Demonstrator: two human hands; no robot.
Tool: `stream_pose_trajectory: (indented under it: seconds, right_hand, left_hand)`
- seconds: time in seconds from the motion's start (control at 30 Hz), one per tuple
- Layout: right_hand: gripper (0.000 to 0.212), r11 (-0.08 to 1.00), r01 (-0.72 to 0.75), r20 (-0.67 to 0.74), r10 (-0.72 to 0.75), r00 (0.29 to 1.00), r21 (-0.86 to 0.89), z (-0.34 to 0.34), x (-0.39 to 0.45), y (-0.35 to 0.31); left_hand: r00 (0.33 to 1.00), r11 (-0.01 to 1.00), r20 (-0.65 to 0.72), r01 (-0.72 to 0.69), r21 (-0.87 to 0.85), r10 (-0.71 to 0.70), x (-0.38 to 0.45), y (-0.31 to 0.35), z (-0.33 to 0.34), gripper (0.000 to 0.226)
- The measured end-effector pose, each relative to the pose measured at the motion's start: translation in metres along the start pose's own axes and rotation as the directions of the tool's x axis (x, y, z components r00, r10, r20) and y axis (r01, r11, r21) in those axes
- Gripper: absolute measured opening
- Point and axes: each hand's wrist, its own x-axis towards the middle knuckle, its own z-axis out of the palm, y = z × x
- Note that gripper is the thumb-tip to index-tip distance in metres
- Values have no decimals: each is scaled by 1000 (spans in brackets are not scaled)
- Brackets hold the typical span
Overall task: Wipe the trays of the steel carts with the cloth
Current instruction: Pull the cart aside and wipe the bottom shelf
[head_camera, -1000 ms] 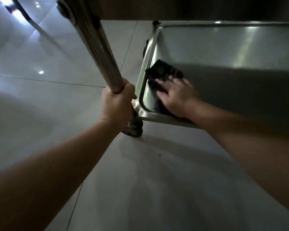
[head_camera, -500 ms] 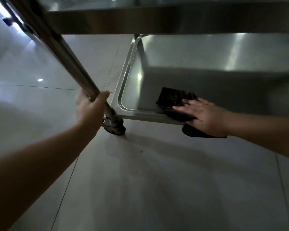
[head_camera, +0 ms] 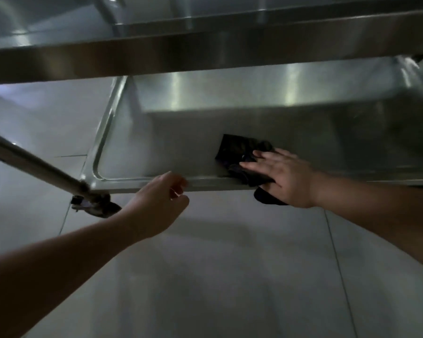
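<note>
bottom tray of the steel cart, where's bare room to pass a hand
Free: the lower steel tray left of the black cloth up to its left rim, and behind the cloth. Crowded: the near rim, where the right hand presses the cloth and the left hand hovers.

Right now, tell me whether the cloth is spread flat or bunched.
Bunched. The dark cloth lies crumpled under the right hand, draped over the lower tray's front rim.

Setting: an indoor service or catering-type area, dimly lit; the exact kind of premises cannot be determined. Indicators: a brushed stainless-steel cart with a shallow rimmed lower tray (head_camera: 137, 152), a flat steel upper shelf (head_camera: 205, 52) above it, a round steel leg tube (head_camera: 34, 167), a dark swivel caster (head_camera: 93, 206), and a glossy floor of large pale grey tiles (head_camera: 230, 276) with thin joints.
</note>
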Motion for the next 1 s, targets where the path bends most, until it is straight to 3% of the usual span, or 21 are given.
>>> stream_pose_trajectory:
  seconds: [0.17, 0.3, 0.4, 0.5, 0.63, 0.73, 0.8, 0.83, 0.87, 0.93, 1.0]
  right_hand:
    - [63, 998, -66, -42, 66, 997, -11, -5, -38, 29]
    - [63, 978, -208, -128, 208, 970, 18, -12, -75, 63]
    - [56, 925, -376, -235, 379, 895, 57, -13, -110, 101]
    - [57, 805, -590, -266, 583, 767, 65, -17, -144, 144]
    - [60, 522, -848, -263, 834, 484, 95, -24, -167, 189]
    - [61, 346, -926, -293, 911, 292, 153, -22, -158, 194]
    - [61, 280, -938, -282, 934, 218, 204, -23, -141, 179]
    - [61, 303, -931, -283, 928, 241, 202, -23, -133, 165]
    - [62, 381, -910, -311, 896, 318, 167, -20, -124, 148]
    - [64, 633, -773, -364, 733, 575, 55, -10, -106, 104]
    - [66, 842, -539, -338, 497, 799, -35, -1, -93, 72]
  left_hand:
    - [972, 971, -52, -225, 81, 230, 36, 56, 37, 30]
    - [951, 933, -75, -278, 228, 301, 57, 88, 61, 38]
    - [937, 925, -144, -272, 267, 317, 62, 92, 74, 44]
    - [940, 941, -182, -242, 238, 288, 66, 91, 83, 55]
    - [942, 946, -221, -193, 262, 253, 69, 84, 95, 70]
    - [937, 936, -247, -165, 310, 247, 72, 80, 101, 78]
    - [935, 932, -263, -146, 331, 239, 73, 80, 104, 80]
    - [934, 930, -268, -137, 340, 235, 73, 81, 105, 81]
    - [934, 928, -271, -128, 349, 231, 73, 81, 105, 82]
    - [934, 924, -277, -116, 364, 226, 71, 81, 105, 83]
    - [935, 920, -270, -119, 373, 230, 70, 80, 104, 85]
